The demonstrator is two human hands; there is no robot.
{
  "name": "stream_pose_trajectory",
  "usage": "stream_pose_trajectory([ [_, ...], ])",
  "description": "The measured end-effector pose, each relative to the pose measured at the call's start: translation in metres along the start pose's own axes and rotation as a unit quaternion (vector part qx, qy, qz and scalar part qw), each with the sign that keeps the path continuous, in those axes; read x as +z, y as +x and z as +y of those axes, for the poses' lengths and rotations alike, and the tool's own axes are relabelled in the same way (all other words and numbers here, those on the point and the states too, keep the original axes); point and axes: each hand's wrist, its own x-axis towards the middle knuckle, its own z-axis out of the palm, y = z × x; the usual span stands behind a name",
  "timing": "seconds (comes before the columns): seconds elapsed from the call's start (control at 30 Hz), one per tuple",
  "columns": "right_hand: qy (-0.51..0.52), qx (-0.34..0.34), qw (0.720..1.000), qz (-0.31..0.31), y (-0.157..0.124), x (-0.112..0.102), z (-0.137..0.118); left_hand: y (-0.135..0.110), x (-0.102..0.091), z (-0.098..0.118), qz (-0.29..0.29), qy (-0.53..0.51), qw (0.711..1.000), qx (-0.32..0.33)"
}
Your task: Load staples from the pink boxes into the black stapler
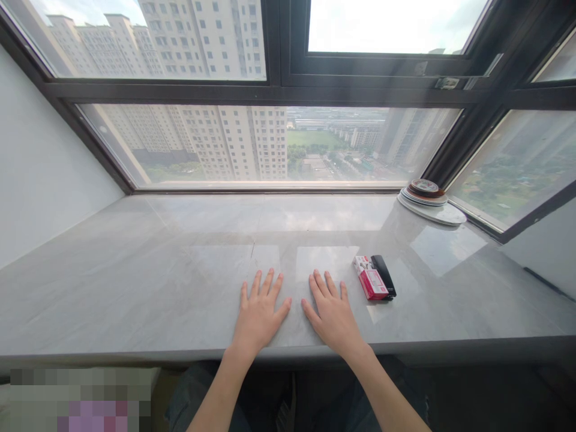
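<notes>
My left hand (258, 315) lies palm down on the grey marble-look sill (135, 288), fingers spread and holding nothing. To its right, my right hand (332, 312) rests flat in the same way, with its fingers apart. The two thumbs point toward each other with a small gap between them. Just right of my right hand is a small red and white box (371, 279). Against the box's right side lies a black, elongated object that looks like a stapler (384, 277). Neither hand touches them.
A stack of round plates or discs (425, 201) stands in the far right corner by the window. Dark window frames (270, 93) border the sill's back and right. A white wall (49, 162) closes the left side. The sill's front edge (180, 355) runs beneath my wrists.
</notes>
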Motion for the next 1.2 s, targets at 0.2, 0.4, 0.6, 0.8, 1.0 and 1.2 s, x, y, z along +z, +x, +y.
stream_pose_trajectory([
  [0.2,-0.006,0.000,1.000,-0.002,0.000,0.001,0.000,0.001,-0.002,0.005,0.003,-0.005,1.000,-0.009],
  [0.4,-0.014,-0.004,1.000,0.006,0.000,0.002,-0.001,0.000,-0.002,0.009,0.007,-0.008,1.000,-0.018],
  [0.6,0.001,-0.001,1.000,0.006,0.001,0.002,-0.001,-0.001,0.002,0.015,0.011,0.002,1.000,-0.027],
  [0.8,0.170,-0.019,0.982,0.078,-0.003,-0.015,0.007,-0.001,0.003,0.015,0.002,0.001,0.999,-0.032],
  [1.0,0.182,0.114,0.925,0.313,0.006,-0.055,0.109,-0.001,0.002,0.014,-0.012,0.000,0.999,-0.037],
  [1.2,0.265,0.166,0.948,0.063,0.017,-0.047,0.202,-0.001,0.001,0.014,-0.009,-0.022,0.999,-0.036],
])
